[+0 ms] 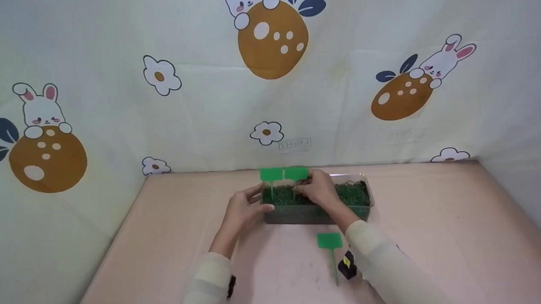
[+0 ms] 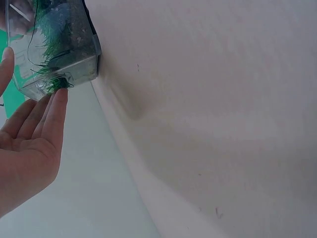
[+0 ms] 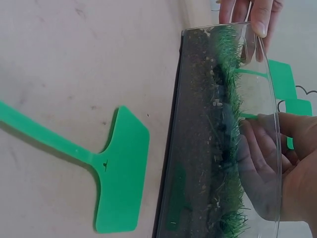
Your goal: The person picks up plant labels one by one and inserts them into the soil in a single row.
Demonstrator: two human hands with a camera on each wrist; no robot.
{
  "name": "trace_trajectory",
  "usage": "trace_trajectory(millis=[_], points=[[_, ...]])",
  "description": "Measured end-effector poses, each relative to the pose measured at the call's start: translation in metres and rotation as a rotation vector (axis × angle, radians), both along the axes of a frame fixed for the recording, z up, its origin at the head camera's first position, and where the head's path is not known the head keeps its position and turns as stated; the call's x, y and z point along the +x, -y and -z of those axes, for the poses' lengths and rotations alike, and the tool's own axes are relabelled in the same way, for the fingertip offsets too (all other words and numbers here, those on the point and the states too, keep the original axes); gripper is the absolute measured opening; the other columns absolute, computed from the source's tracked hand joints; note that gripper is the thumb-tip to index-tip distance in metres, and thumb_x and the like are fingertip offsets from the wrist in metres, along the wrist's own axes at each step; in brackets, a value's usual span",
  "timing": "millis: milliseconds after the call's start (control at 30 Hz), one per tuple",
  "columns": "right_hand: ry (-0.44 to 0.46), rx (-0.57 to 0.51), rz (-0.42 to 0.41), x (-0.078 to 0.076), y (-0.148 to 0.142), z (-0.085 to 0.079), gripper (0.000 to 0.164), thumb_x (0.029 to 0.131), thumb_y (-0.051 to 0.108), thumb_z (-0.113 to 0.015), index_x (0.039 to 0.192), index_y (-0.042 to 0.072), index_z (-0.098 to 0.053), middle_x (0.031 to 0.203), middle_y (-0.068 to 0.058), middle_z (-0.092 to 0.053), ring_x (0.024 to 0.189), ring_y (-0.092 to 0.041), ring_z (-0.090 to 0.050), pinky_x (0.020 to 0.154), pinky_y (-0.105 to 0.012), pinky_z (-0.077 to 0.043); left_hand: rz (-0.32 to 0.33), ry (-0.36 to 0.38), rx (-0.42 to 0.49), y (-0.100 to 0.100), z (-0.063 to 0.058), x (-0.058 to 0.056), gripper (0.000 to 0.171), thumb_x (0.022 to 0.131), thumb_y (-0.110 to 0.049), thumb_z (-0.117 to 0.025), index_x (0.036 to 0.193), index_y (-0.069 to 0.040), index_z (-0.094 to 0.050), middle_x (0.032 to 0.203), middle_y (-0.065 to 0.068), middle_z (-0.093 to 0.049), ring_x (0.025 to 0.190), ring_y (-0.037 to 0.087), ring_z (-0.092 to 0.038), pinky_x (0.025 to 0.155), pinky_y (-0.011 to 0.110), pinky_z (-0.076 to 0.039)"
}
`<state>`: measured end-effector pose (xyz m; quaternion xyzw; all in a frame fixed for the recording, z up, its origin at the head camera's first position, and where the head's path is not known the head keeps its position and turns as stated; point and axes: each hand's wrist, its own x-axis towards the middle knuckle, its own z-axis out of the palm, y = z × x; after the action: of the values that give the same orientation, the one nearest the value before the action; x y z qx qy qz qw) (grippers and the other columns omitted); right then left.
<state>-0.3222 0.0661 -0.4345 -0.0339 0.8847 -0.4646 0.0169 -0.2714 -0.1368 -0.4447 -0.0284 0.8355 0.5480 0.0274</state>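
Observation:
A clear plastic planter box [image 1: 299, 216] holds dark soil and green grass [image 1: 354, 194]. My left hand [image 1: 243, 210] grips its left end, thumb at the front rim and fingers along the end wall. Two green plant labels stand in the grass at that end: an outer label [image 1: 271, 174] and an inner label [image 1: 295, 173]. Reaching over the front wall, my right hand [image 1: 320, 188] pinches the inner label's stem low down, near the grass; its fingers show through the clear wall [image 3: 257, 148] in the right wrist view. A third label [image 1: 329, 241] lies on the table in front of the box.
The box stands near the back edge of the pale pink table [image 1: 174, 245], close to a printed cloth backdrop [image 1: 206, 109]. A small black object with a yellow mark [image 1: 348, 265] is beside the right sleeve.

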Motion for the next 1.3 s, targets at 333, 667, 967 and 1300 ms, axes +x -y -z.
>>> trace_trajectory(millis=[333,667,967,1300], points=[[-0.026,0.009,-0.035,-0.0018,-0.0018,0.0058,0.004,0.085,0.007,-0.074,0.087,0.005,-0.071,0.078,-0.008,-0.071,0.067,-0.013,-0.064,0.064,-0.027,-0.054,0.020,-0.041,-0.003,0.0012,0.0007,0.0012,0.068,0.083,-0.010,-0.081,0.145,-0.010,-0.052,0.147,0.014,-0.054,0.132,0.030,-0.058,0.103,0.036,-0.054],[0.007,0.020,-0.042,-0.0022,-0.0007,0.0068,0.007,0.087,0.007,-0.073,0.082,0.007,-0.069,0.073,-0.004,-0.069,0.064,-0.013,-0.061,0.064,-0.027,-0.052,0.024,-0.029,0.013,0.0010,-0.0014,0.0023,0.066,0.084,-0.010,-0.079,0.145,-0.011,-0.052,0.149,0.013,-0.053,0.133,0.029,-0.057,0.103,0.036,-0.054],[0.016,0.039,-0.056,-0.0034,-0.0001,0.0067,0.012,0.088,0.008,-0.073,0.078,0.009,-0.067,0.070,-0.001,-0.064,0.063,-0.013,-0.057,0.065,-0.027,-0.050,0.029,-0.035,-0.002,0.0014,-0.0020,0.0026,0.067,0.085,-0.011,-0.079,0.145,-0.011,-0.051,0.150,0.013,-0.052,0.134,0.029,-0.056,0.105,0.037,-0.053],[0.023,0.061,-0.102,-0.0044,-0.0016,0.0055,0.007,0.086,0.008,-0.074,0.079,0.008,-0.071,0.069,-0.002,-0.066,0.061,-0.013,-0.054,0.060,-0.026,-0.046,0.021,-0.022,0.001,0.0022,0.0001,-0.0005,0.068,0.082,-0.011,-0.081,0.144,-0.011,-0.053,0.148,0.013,-0.054,0.132,0.030,-0.057,0.103,0.036,-0.055]])
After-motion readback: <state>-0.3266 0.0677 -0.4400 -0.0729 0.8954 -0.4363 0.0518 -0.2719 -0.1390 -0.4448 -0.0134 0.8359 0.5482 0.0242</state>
